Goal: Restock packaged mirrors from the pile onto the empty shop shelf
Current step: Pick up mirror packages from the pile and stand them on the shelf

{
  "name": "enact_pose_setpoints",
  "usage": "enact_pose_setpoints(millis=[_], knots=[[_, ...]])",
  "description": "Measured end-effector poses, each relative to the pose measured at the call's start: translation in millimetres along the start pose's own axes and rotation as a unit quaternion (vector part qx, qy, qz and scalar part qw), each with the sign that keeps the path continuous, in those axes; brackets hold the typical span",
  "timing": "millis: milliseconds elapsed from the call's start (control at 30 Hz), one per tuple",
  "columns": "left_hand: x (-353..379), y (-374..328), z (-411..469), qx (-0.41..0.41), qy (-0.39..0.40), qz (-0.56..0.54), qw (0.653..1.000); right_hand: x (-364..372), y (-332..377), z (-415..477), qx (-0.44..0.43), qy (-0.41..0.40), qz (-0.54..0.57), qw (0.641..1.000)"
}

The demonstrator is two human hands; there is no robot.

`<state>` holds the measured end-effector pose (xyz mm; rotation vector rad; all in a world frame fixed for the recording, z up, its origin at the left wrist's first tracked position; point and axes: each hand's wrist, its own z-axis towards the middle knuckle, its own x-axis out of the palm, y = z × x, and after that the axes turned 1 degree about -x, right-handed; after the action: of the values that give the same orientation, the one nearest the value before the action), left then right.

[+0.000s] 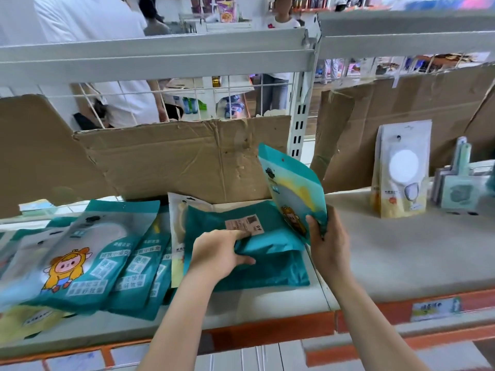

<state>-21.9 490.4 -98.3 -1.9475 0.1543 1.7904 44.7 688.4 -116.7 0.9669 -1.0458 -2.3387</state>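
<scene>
Teal, glossy plastic film is what we are dealing with: each packaged mirror is a flat printed pouch with a cartoon figure on the front. Our right hand [328, 236] is closed on the bottom corner of one upright teal pouch [292, 188], thumb on the printed face and the other fingers behind, holding it tilted above the seam between the two shelf boards. Our left hand [222, 254] is clamped on the near edge of a small stack of teal pouches lying face down [257, 245], thumb under the top ones, fingers pressed near the pale barcode label [245, 226].

The rest of the pile, teal pouches fanned face up [88, 253], lies to the left on the same grey shelf board [254, 303]. On the emptier grey shelf to the right [401, 253], cream pouches with a round white window [401, 170] stand against the brown cardboard backing [401, 108].

We judge the film slippery and the pouches light but stiff in the middle, where the glass sits, so fragile under a knock. A pinch at a corner lets the pouch swing; gripping both long edges, or supporting the base, seems safer. Set upright, it will likely need the cardboard to lean on.
</scene>
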Motion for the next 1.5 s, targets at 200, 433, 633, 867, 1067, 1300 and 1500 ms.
enact_pose_setpoints(millis=[200,433,633,867,1067,1300,1500], knots=[[-13,-10,-2,0.034,-0.116,0.014,0.993,-1,-4,0,-0.007,0.007,0.026,1.0],[-27,-8,-5,-0.059,-0.268,-0.217,0.937,-12,-3,13,0.115,-0.081,0.208,0.968],[-33,-22,-5,-0.112,-0.267,-0.544,0.788,-25,-9,23,0.137,-0.16,0.279,0.937],[-20,-30,-11,-0.169,-0.177,-0.666,0.705,-51,-19,19,0.184,-0.175,0.287,0.924],[-22,-45,-26,-0.172,-0.161,-0.698,0.676,-73,-19,-4,0.199,-0.193,0.22,0.935],[-15,-47,-43,-0.122,-0.125,-0.691,0.701,-110,-6,-36,0.213,-0.266,0.185,0.922],[-2,-69,-55,-0.087,-0.094,-0.708,0.695,-152,-11,-76,0.229,-0.315,0.156,0.908]])
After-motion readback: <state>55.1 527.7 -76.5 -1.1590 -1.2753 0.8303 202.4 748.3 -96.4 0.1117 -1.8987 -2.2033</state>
